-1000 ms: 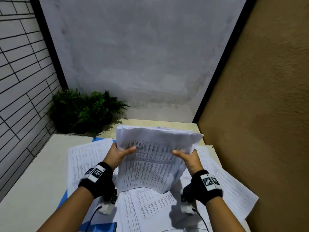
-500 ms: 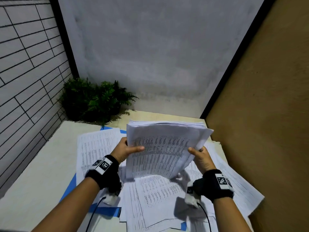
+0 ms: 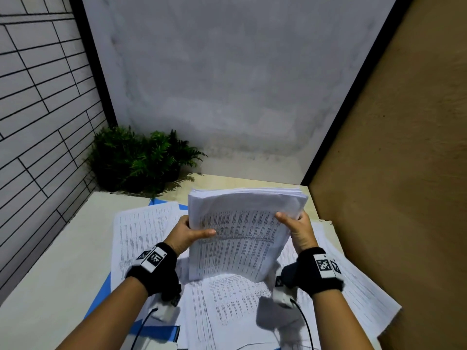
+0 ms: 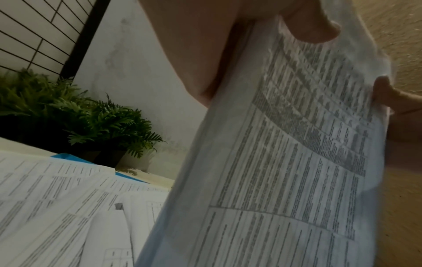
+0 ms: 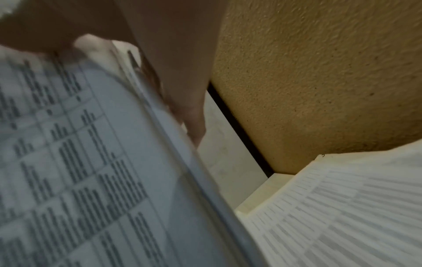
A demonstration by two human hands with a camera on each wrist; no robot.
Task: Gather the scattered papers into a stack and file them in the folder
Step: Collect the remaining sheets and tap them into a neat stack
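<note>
White paper stack (image 3: 240,231) upright between my left hand (image 3: 188,233) and right hand (image 3: 299,229), both gripping its side edges above loose sheets (image 3: 141,231).

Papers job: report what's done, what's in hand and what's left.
Done: a thick stack is gathered. In hand: left hand and right hand grip its sides, holding it upright above the table. Left: loose sheets lie over the blue folder; nothing filed.

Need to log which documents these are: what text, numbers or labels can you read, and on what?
Stack of papers: printed table rows, too blurred to read.
Loose sheets on the table: print too small to read.
Wristband tags: black-and-white code patterns, no words.
Blue folder: no label visible.
</note>
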